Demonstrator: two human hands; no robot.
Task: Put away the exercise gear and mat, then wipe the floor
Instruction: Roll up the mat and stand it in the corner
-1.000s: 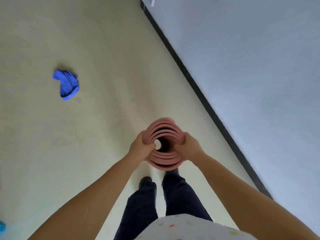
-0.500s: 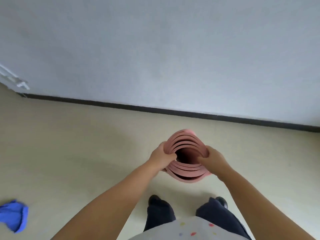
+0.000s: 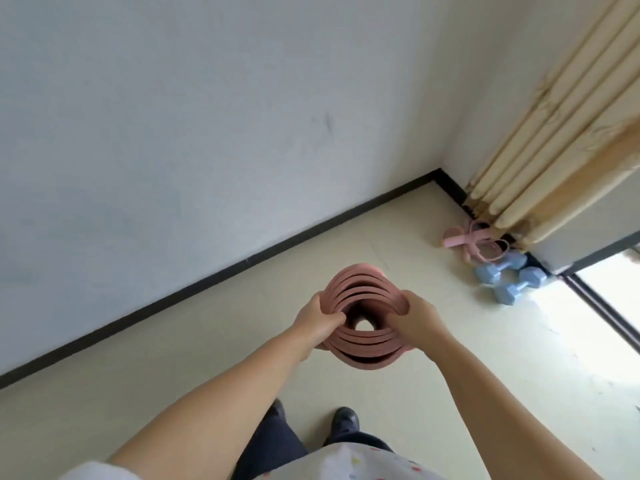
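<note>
From my feed, the rolled mat (image 3: pixel 360 344) shows only its near end; its length runs away from me, hidden behind its own coils. The fingers (image 3: pixel 334 318) of the left hand (image 3: pixel 313 323) curl into the hollow core, so I cannot see their tips, and the right hand (image 3: pixel 417 322) hides its fingers behind the mat's rim. At the right of the frame the curtain (image 3: pixel 554 133) is cut off by the top and right edges, and its hem covers part of the pink resistance band (image 3: pixel 465 237). One blue dumbbell (image 3: pixel 498 268) partly hides behind the other (image 3: pixel 519 285).
</note>
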